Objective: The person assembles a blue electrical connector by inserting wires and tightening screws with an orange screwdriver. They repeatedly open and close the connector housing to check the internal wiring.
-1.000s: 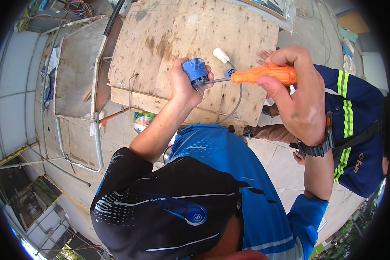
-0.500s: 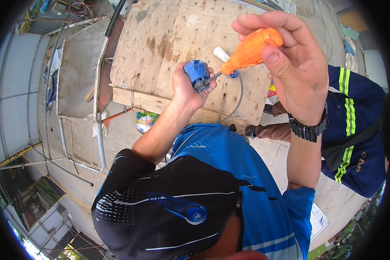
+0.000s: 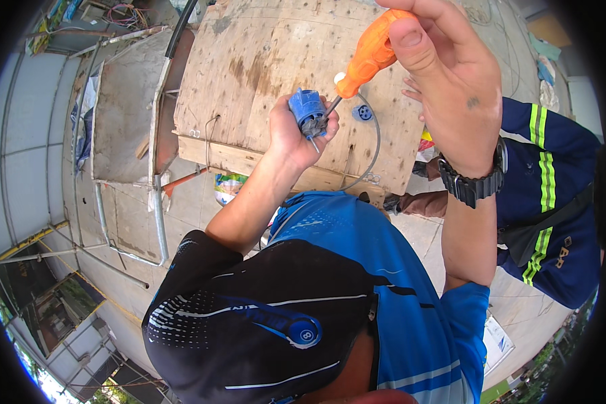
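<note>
My left hand [image 3: 291, 141] grips a blue cylindrical industrial plug [image 3: 306, 103], its dark, rough inner end turned toward me. The orange handle of a screwdriver [image 3: 369, 52] is held by my right hand [image 3: 461, 91], thumb against its side and fingers around its upper end. Its shaft slopes down to the plug's dark end; whether the tip sits in a screw is too small to tell. Beyond the plug, a round blue connector part [image 3: 362, 112] with holes lies on the wooden board. Partly behind the screwdriver handle is a small white piece [image 3: 339, 78].
The stained wooden tabletop [image 3: 249, 40] spans the area ahead. A grey cable [image 3: 378, 141] curves across its right part. At the right stands a person in a navy jacket [image 3: 572, 175] with yellow reflective stripes. A metal-framed trough [image 3: 124, 128] stands at the left.
My right hand and the screwdriver handle have shifted up and left, so the screwdriver stands steeper. The round blue part now shows more fully. The plug has barely moved.
</note>
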Tool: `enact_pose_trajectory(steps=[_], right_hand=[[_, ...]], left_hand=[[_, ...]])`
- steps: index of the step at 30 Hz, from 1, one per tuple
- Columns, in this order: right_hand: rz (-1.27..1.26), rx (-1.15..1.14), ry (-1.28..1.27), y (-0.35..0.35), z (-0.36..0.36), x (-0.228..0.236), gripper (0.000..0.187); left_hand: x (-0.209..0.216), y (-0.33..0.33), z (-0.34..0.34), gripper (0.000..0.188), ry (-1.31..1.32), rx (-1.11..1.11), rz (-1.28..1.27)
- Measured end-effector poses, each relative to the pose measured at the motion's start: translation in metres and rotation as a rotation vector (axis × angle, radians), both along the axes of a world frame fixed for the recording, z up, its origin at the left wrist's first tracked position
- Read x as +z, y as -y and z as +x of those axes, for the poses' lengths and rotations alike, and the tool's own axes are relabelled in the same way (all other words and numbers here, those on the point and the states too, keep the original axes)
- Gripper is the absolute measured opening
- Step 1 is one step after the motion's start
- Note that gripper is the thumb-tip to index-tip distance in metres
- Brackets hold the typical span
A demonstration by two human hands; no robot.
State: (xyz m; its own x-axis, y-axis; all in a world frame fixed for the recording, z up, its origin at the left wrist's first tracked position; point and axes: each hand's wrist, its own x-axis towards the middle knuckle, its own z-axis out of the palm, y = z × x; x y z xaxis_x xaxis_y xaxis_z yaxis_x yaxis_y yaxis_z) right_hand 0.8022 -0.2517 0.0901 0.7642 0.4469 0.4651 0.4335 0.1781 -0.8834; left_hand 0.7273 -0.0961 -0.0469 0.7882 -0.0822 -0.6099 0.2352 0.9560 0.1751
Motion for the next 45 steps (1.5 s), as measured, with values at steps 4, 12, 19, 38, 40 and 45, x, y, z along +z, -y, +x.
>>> enact_pose_trajectory(steps=[4, 12, 19, 38, 40, 45], right_hand=[[0.001, 0.004, -0.064, -0.003, 0.002, 0.008, 0.023], [-0.073, -0.004, -0.13, -0.009, -0.001, 0.032, 0.018], [-0.062, -0.042, 0.002, -0.022, 0.029, 0.018, 0.019], [-0.195, 0.047, 0.044, -0.021, 0.041, 0.044, 0.025], [-0.202, 0.001, 0.062, -0.02, 0.028, 0.055, 0.026], [-0.191, -0.143, 0.302, -0.016, 0.013, 0.053, 0.02]], left_hand=[[-0.001, -0.002, 0.001, 0.045, 0.007, 0.002, -0.08], [-0.009, -0.003, 0.002, 0.045, 0.009, 0.017, -0.17], [-0.012, -0.005, 0.002, 0.04, -0.012, 0.035, -0.347], [0.02, -0.004, -0.003, 0.05, 0.022, 0.139, -0.235], [0.025, -0.005, -0.005, 0.056, 0.051, 0.145, -0.187], [0.023, -0.014, -0.008, 0.057, 0.143, 0.138, -0.186]])
